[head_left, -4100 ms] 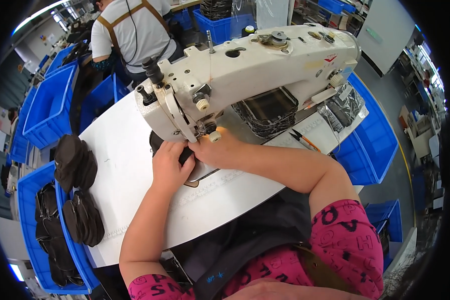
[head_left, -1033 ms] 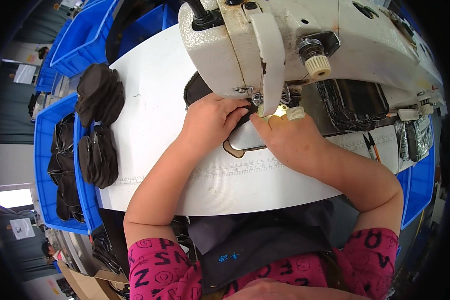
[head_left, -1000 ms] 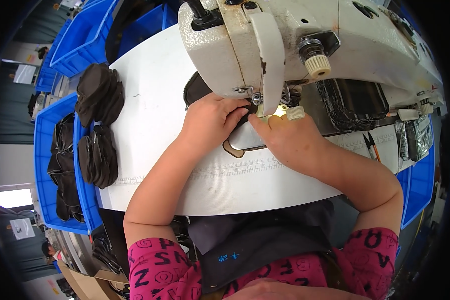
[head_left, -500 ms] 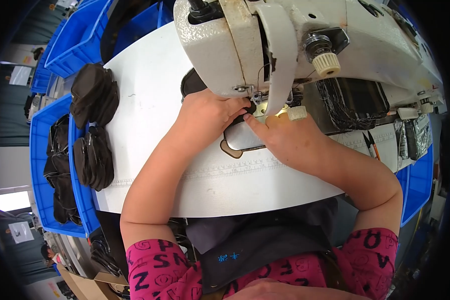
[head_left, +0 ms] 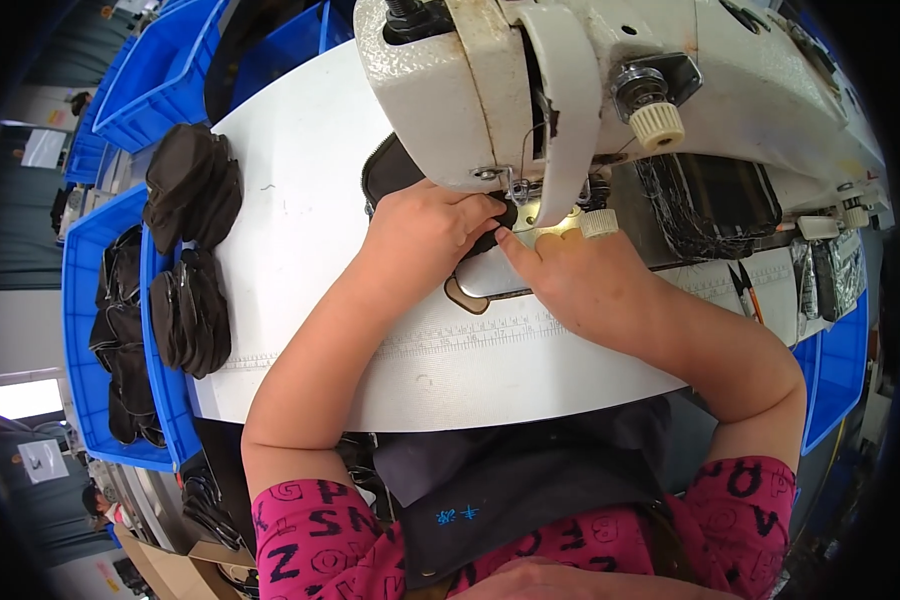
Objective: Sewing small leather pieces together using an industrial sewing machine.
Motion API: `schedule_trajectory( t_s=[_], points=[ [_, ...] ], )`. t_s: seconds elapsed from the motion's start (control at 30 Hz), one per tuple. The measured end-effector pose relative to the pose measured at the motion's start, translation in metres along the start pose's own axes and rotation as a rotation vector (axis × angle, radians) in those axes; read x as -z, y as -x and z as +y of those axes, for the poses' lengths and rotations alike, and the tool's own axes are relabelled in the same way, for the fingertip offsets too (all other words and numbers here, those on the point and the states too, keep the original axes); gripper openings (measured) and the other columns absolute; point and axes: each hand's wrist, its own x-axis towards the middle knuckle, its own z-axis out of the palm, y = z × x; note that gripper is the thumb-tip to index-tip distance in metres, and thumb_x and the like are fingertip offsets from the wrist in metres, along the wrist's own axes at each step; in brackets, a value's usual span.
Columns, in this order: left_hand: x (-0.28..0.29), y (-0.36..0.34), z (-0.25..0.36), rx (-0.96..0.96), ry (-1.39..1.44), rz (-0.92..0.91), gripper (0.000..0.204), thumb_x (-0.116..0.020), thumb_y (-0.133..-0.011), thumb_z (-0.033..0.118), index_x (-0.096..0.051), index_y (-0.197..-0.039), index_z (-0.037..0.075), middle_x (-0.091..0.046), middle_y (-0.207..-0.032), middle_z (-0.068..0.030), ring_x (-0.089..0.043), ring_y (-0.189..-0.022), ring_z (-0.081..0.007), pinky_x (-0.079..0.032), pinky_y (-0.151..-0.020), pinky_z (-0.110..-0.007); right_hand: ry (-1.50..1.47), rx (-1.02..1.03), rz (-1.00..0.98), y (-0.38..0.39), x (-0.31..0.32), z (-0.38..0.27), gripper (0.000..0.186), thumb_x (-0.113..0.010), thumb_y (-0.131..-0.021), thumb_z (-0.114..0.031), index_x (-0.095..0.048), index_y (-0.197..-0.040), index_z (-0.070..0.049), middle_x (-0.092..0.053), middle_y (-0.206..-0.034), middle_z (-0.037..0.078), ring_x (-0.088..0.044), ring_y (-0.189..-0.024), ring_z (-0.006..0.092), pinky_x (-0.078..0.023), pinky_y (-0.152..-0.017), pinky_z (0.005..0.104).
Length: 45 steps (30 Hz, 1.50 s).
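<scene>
Yeah, we'd call this a sewing workshop, the garment-factory kind. The giveaway for us is the chunky white industrial sewing machine (head_left: 670, 55) across the top of the frame, over a white worktable (head_left: 450, 395) with ruler markings (head_left: 500, 335) along it. We're also seeing piles of dark fabric pieces (head_left: 192, 190) on the left, blue plastic bins (head_left: 77, 345) at left and upper left, and a dark work apron (head_left: 530, 510) at the bottom.

We see a black cloth piece (head_left: 388, 170), its outer corner rounded, lying under the sewing machine (head_left: 448, 100), its middle hidden from us.
</scene>
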Motion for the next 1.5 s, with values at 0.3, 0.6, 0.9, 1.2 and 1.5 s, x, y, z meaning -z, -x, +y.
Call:
schedule_trajectory(
  t_s=[0.3,0.6,0.9,1.2,1.5],
  points=[
    [-0.004,0.0,0.005,0.07,0.03,0.036,0.012,-0.076,-0.088,0.019,-0.079,-0.098,0.012,-0.074,-0.083,-0.0047,-0.07,-0.078,-0.0265,-0.058,-0.07,-0.038,0.006,-0.017,0.062,0.0,-0.007,0.003,0.049,-0.067,-0.081,-0.008,-0.067,-0.129,0.001,-0.067,-0.068,0.004,-0.068,-0.06,0.021,-0.051,-0.053,0.0353],
    [-0.003,-0.002,0.013,0.118,0.014,0.049,0.015,-0.075,-0.089,0.019,-0.079,-0.1,0.009,-0.074,-0.082,-0.0092,-0.07,-0.078,-0.029,-0.058,-0.071,-0.039,0.07,-0.092,0.088,0.001,-0.009,0.002,0.037,-0.068,-0.083,-0.01,-0.075,-0.119,-0.01,-0.062,-0.078,0.005,-0.067,-0.069,0.022,-0.054,-0.055,0.0344],
    [0.006,-0.003,0.004,0.217,0.315,-0.051,0.018,-0.074,-0.09,0.017,-0.08,-0.106,0.011,-0.075,-0.085,-0.0124,-0.07,-0.08,-0.0326,-0.058,-0.075,-0.041,-0.038,-0.027,0.096,0.002,-0.006,0.007,0.041,-0.067,-0.081,-0.008,-0.072,-0.122,-0.007,-0.066,-0.075,0.003,-0.069,-0.067,0.0219,-0.053,-0.058,0.0357],
    [-0.005,-0.003,0.009,0.181,0.13,0.008,0.014,-0.075,-0.09,0.017,-0.08,-0.101,0.01,-0.075,-0.083,-0.013,-0.071,-0.076,-0.0327,-0.057,-0.071,-0.041,-0.014,-0.034,0.015,0.002,0.001,0.003,0.041,-0.068,-0.08,-0.01,-0.074,-0.121,-0.01,-0.063,-0.076,0.004,-0.068,-0.069,0.0218,-0.055,-0.057,0.0351],
    [-0.005,-0.003,0.016,0.254,0.147,0.002,0.015,-0.076,-0.089,0.019,-0.08,-0.098,0.008,-0.074,-0.081,-0.0139,-0.071,-0.074,-0.0331,-0.057,-0.07,-0.041,-0.019,-0.01,-0.05,0.0,0.013,0.005,0.043,-0.067,-0.081,-0.008,-0.07,-0.124,-0.002,-0.07,-0.094,0.007,-0.072,-0.081,0.0217,-0.055,-0.064,0.0361]
  ],
)
